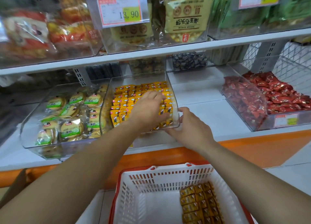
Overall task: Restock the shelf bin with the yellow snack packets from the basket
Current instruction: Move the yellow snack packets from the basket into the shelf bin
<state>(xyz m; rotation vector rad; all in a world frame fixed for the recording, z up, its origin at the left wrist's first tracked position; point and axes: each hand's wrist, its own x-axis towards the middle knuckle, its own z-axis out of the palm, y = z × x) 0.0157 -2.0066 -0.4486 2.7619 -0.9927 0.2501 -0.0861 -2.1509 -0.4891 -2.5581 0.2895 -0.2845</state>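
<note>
The clear shelf bin [176, 113] already holds rows of yellow snack packets [124, 96], and more lie in the basket [168, 175] below. The right hand [190, 128], fingers loosely spread, steadies the bin's front corner. The left hand [148, 109] lies palm-down on the rows, any grip hidden. It should press the packets level and snug.

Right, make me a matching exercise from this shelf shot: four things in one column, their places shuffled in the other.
1. left hand
2. right hand
3. basket
4. red packets

A. in the rightmost bin
B. on the yellow packets in the middle bin
C. below the shelf
D. at the middle bin's front right corner

Pairs: 1-B, 2-D, 3-C, 4-A
</note>
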